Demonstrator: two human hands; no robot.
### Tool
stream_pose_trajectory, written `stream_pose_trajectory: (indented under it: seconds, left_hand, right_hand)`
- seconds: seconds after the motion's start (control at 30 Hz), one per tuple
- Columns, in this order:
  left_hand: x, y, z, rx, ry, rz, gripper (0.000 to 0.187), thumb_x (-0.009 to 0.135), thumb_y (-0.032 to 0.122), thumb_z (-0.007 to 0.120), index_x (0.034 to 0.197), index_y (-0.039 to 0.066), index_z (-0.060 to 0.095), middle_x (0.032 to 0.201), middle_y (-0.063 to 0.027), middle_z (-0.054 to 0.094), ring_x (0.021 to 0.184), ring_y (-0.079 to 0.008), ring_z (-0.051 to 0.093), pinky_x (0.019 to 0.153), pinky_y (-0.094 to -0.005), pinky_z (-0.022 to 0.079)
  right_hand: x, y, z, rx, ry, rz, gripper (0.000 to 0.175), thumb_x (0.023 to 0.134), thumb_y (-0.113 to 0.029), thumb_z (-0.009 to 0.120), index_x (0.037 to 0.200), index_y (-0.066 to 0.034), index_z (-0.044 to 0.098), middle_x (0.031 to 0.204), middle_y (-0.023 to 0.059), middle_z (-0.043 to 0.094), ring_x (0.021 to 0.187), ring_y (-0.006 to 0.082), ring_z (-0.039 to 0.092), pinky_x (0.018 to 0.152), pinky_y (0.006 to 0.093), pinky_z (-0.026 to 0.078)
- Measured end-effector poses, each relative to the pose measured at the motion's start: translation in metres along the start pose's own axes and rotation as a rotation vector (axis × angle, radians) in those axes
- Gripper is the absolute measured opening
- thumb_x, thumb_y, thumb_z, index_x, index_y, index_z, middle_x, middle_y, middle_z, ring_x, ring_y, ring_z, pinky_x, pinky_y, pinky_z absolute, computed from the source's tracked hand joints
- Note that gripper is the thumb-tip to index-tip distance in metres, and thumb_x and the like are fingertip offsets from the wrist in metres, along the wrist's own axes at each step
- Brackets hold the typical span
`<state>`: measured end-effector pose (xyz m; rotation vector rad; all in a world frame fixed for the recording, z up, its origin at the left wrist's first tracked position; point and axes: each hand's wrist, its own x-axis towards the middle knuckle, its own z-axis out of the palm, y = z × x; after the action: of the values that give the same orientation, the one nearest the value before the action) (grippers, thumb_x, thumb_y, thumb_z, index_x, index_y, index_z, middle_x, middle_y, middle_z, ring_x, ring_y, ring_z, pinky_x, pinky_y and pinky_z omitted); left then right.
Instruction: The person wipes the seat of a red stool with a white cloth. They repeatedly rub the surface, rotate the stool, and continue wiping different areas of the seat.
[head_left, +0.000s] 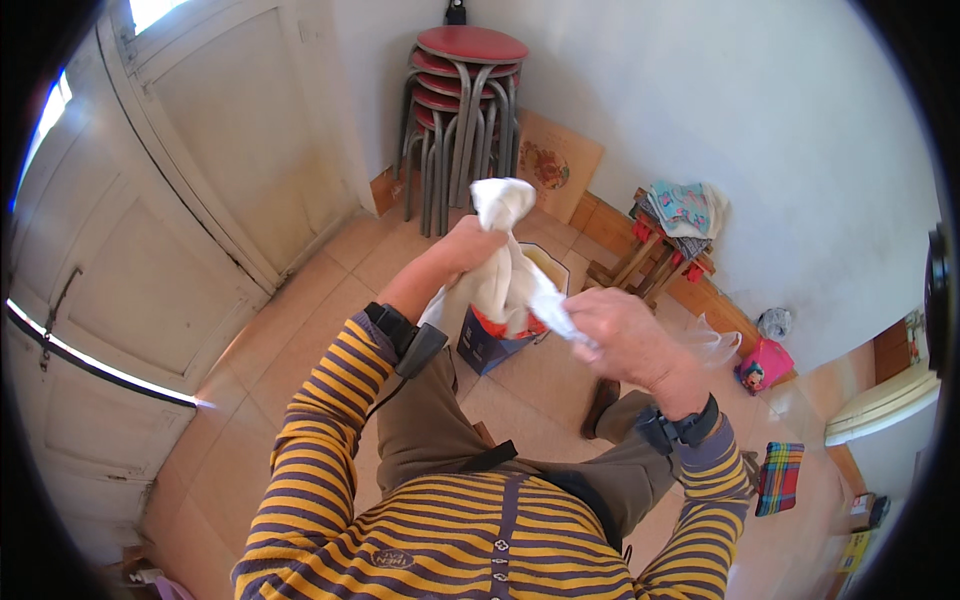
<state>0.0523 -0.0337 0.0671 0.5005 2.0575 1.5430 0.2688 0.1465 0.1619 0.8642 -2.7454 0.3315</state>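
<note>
My left hand (476, 244) grips a bunched white cloth (499, 277), with a rounded lump of it standing above the fist. A twisted end of the same cloth runs down to my right hand (615, 330), which is closed on it and slightly blurred. Beneath the cloth, a dark blue box (484, 349) with red-orange material at its opening stands on the tiled floor. Behind the cloth shows part of an open container with a pale inside (551, 270); the cloth hides much of both.
Stacked red stools (472, 45) stand by the wall, beside a cardboard panel (577, 154). Folded cloths (686, 210) lie on a small wooden stool (660, 266). A clear plastic bag (712, 341), pink bag (765, 365) and plaid cushion (780, 478) are at the right. Doors (247, 135) line the left.
</note>
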Motion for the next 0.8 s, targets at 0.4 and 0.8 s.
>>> stream_pose_trajectory:
  seconds: [0.4, 0.8]
  left_hand:
    - [-0.075, 0.044, 0.058, 0.479, -0.474, 0.717, 0.036, 0.081, 0.011, 0.072, 0.115, 0.002, 0.062, 0.107, -0.0132, 0.066, 0.101, -0.0226, 0.063, 0.089, -0.0363, 0.050]
    - [0.001, -0.027, 0.028, -0.010, -0.021, 0.068, 0.031, 0.086, 0.018, 0.065, 0.105, -0.006, 0.066, 0.092, -0.0126, 0.070, 0.084, -0.0217, 0.067, 0.075, -0.0365, 0.053]
  right_hand:
    - [0.037, 0.076, -0.023, -0.099, 0.277, 0.379, 0.021, 0.094, -0.020, 0.057, 0.089, 0.0001, 0.062, 0.080, 0.0192, 0.061, 0.079, 0.0378, 0.062, 0.068, 0.0420, 0.049]
    - [-0.010, 0.005, 0.039, -0.358, 0.013, 0.105, 0.006, 0.081, -0.011, 0.061, 0.081, -0.0090, 0.055, 0.086, 0.0092, 0.062, 0.080, 0.0241, 0.064, 0.070, 0.0365, 0.050]
